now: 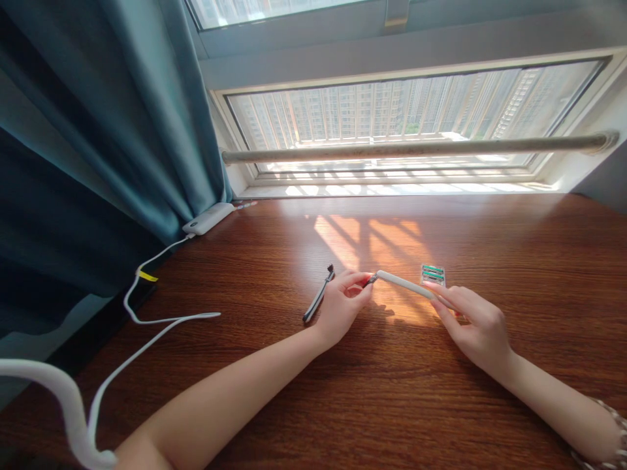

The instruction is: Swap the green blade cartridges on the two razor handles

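Note:
My left hand (340, 305) pinches a small dark and silver piece (372, 279), which looks like a razor head, between thumb and fingertips. A slim pale handle (406, 284) reaches from that piece to my right hand (477, 323), whose thumb and fingers are closed on its other end. Piece and handle meet at the handle's bent left tip; whether they are joined I cannot tell. Just left of my left hand lies a grey and black razor handle (318, 297), slanting across the table. Behind my right fingertips sits a small clear case (434, 274) with green-striped razor cartridges.
The brown wooden table (274, 405) runs back to a window with a horizontal rail (416, 150). A white power strip (210, 219) stands by the blue curtain (161, 98). Its white cable (130, 297) winds across the left side, near a thick white curved tube (59, 385).

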Available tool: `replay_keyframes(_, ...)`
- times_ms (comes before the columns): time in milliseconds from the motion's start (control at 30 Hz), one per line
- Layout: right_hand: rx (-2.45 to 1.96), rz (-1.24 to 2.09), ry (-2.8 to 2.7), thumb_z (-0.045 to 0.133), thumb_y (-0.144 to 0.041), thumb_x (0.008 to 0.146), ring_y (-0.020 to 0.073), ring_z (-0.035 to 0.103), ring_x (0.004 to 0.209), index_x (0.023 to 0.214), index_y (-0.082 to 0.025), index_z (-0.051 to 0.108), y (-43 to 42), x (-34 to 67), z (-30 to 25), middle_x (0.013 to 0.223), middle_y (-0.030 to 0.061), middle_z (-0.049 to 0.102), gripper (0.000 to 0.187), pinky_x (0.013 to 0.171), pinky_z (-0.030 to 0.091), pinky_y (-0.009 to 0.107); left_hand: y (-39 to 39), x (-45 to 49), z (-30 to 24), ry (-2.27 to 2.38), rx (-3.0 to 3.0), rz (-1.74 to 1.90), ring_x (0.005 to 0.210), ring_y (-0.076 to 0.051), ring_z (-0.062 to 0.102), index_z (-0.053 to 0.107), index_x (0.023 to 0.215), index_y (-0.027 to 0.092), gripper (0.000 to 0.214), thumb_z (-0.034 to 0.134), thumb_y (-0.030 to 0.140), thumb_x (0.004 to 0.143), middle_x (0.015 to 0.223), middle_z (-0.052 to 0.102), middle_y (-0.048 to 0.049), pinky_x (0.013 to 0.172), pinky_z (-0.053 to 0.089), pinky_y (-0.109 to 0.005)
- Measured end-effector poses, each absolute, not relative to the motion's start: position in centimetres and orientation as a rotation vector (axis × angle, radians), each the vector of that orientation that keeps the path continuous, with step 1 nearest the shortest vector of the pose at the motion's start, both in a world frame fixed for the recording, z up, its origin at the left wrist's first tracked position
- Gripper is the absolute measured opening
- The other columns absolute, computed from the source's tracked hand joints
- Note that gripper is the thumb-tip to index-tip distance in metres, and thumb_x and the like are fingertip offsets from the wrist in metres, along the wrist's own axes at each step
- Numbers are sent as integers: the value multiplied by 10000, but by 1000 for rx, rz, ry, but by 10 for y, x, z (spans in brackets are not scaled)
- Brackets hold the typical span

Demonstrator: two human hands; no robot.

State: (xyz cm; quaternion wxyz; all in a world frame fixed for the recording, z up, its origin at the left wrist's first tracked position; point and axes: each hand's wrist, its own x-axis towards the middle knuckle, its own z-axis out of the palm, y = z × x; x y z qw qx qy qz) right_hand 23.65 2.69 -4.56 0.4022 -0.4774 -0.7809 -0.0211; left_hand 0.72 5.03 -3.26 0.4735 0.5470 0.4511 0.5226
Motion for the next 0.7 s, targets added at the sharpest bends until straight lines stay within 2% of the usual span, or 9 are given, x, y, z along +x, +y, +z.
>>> replay_keyframes(200, -1243, -73, -1971, 564, -216, 795, 132, 582, 681, 1046, -236, 625, 27, 236, -47, 764, 8, 641, 259, 636, 430, 240, 53, 4, -38, 1142, 1541, 1242, 750, -140, 568, 683, 875, 164, 190, 601, 263, 734, 852, 610, -47, 635, 481, -233)
replay_keyframes(467, -1340, 198, -1830, 540, -272, 809, 143, 610, 755, 991, -241, 637, 30, 239, -49, 928, 13, 662, 209, 631, 458, 228, 54, 6, -32, 890, 1174, 1018, 648, -138, 588, 673, 823, 125, 208, 607, 301, 734, 726, 652, -50, 682, 461, -277)
replay_keyframes(567, -1379, 271, -1824, 532, -293, 813, 150, 614, 750, 1000, -246, 632, 32, 240, -49, 944, 13, 663, 217, 639, 467, 239, 56, 7, -32, 780, 980, 1006, 649, -120, 567, 668, 865, 110, 228, 617, 286, 730, 767, 634, -60, 654, 443, -254)
replay_keyframes(700, -1365, 280, -1854, 537, -291, 810, 137, 606, 684, 958, -240, 643, 31, 239, -47, 907, 13, 668, 190, 575, 457, 226, 59, 6, -33, 698, 793, 1037, 626, -83, 521, 668, 858, 93, 199, 630, 238, 726, 706, 581, -42, 620, 415, -208)
